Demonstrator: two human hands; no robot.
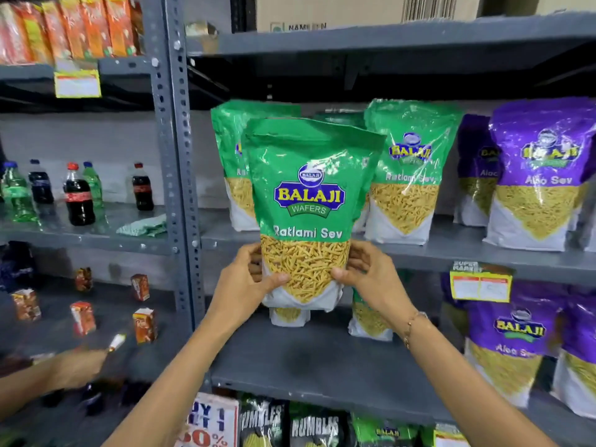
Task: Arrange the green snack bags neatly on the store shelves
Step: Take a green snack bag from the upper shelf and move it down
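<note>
You hold one green Ratlami Sev bag [308,201] upright and label-forward in front of the middle shelf [451,253]. Your left hand [248,282] and right hand [364,272] each pinch a lower corner of it, thumbs on the front face over the clear window and fingers wrapped behind. Gripping low at both sides keeps the pouch square and its flat base free to seat, which appears to be the purpose of the hold.

The bag is off the shelf, its base hanging below the shelf edge and in front of it. Behind it, one green bag [225,162] stands to the left and another [409,175] to the right, both upright and facing out. The held bag lines up with the space between them, so I judge that gap to be its intended place.

On the lower shelf [322,362], two further green bags [290,314] stand far back, largely hidden by your hands and the held bag. Purple Aloo Sev bags [541,175] occupy the right end of the middle shelf, kept apart by flavour.

Recommendation: lift the base clear of the shelf edge, set it down level between its neighbours, and keep the front in line with theirs
</note>
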